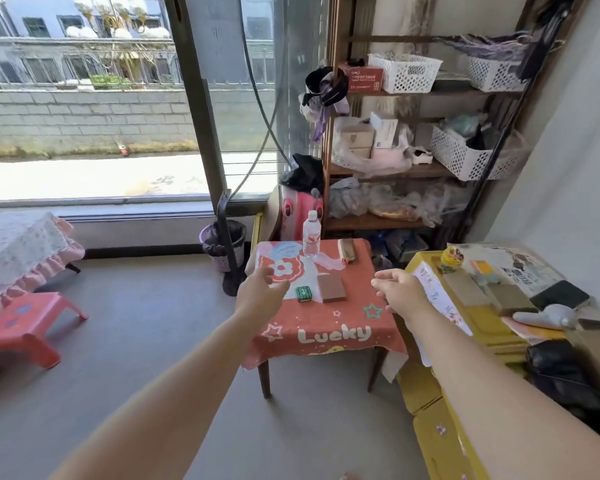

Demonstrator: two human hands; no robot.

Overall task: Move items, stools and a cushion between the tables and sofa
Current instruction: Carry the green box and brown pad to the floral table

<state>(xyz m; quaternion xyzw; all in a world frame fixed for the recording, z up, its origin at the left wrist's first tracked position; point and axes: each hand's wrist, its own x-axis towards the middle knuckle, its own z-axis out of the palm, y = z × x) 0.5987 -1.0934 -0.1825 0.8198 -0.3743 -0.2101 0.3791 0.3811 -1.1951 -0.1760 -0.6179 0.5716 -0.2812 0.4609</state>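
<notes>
Table ahead, between left hand, right hand

A matt red printed cloth is seen between the hands; beyond, a glossy clear plastic bottle.

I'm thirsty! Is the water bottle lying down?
No, the water bottle stands upright near the back of the red-clothed table.

A lived-in home room: a wooden shelf crammed with baskets and tissue boxes, a plastic stool, a cloth-covered desk, a waste bin by the window.
</notes>
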